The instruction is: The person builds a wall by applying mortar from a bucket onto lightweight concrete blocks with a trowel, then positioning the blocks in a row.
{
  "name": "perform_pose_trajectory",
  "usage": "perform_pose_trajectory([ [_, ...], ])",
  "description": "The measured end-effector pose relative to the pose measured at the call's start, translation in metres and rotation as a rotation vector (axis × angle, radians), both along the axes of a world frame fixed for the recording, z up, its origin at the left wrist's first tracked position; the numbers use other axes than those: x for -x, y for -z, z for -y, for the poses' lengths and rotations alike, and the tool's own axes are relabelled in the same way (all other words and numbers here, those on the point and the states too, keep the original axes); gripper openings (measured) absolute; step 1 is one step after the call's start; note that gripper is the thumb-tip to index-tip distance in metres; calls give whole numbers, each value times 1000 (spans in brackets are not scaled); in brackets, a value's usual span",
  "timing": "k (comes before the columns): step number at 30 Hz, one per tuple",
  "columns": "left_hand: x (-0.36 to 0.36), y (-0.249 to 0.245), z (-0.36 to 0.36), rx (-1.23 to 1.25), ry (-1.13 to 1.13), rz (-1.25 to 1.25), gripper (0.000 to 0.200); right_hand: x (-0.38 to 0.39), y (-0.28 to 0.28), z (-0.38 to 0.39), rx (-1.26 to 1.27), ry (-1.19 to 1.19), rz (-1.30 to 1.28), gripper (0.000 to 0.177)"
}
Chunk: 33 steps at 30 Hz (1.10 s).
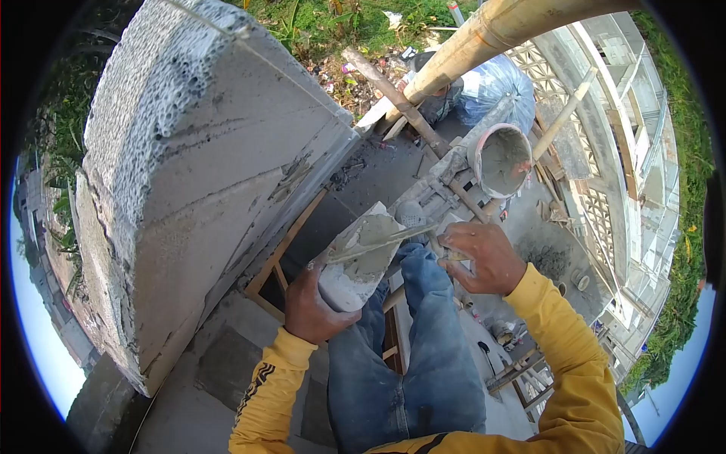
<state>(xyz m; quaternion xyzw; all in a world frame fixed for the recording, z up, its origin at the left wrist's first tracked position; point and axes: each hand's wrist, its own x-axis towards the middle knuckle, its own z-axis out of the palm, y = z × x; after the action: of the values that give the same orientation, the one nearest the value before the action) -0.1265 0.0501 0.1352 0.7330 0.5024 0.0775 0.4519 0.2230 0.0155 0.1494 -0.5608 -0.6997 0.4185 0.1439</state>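
Observation:
My left hand (306, 306) is wrapped round the side of a pale concrete block piece (340, 295), held up in front of my knees. Wet grey mortar (369, 261) covers much of its upper face. In my right hand (484, 253) is a trowel (387, 239), gripped by its handle. Its blade lies across the mortared face and appears to touch it. Beyond my right hand, a bucket (475, 155) with grey mortar inside rests at the scaffold.
A block wall (219, 166) rises close on my left, with a string (283, 74) stretched along it. A thick bamboo pole (499, 30) crosses overhead at the upper right. A bulging plastic bag (499, 91) and loose wood lie below. My legs (435, 348) are over the scaffold.

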Motion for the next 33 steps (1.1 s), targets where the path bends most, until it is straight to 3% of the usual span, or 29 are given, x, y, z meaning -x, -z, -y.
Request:
perform_pose_trajectory([
  [6,-4,0,0,8,-144,72,92,21,3,31,-69,22,-123,28],
  [12,-1,12,11,53,-291,121,97,70,26,51,-216,277,-114,32],
  [15,5,15,13,19,-287,160,98,71,24,61,-208,206,-123,33],
  [17,6,11,12,175,-499,232,99,62,16,68,-136,216,-217,33],
  [19,13,8,12,150,-496,218,99,56,9,84,-100,291,-244,32],
  [22,44,3,21,-94,-271,124,101,56,1,107,-18,497,-238,32],
  [27,66,-14,66,-184,-397,134,107,75,-11,107,215,737,-295,41],
  [30,102,-26,90,-223,-312,22,92,100,-17,98,257,757,-404,46],
  [33,88,-46,85,-163,-287,-20,81,138,-18,94,188,792,-426,47],
])
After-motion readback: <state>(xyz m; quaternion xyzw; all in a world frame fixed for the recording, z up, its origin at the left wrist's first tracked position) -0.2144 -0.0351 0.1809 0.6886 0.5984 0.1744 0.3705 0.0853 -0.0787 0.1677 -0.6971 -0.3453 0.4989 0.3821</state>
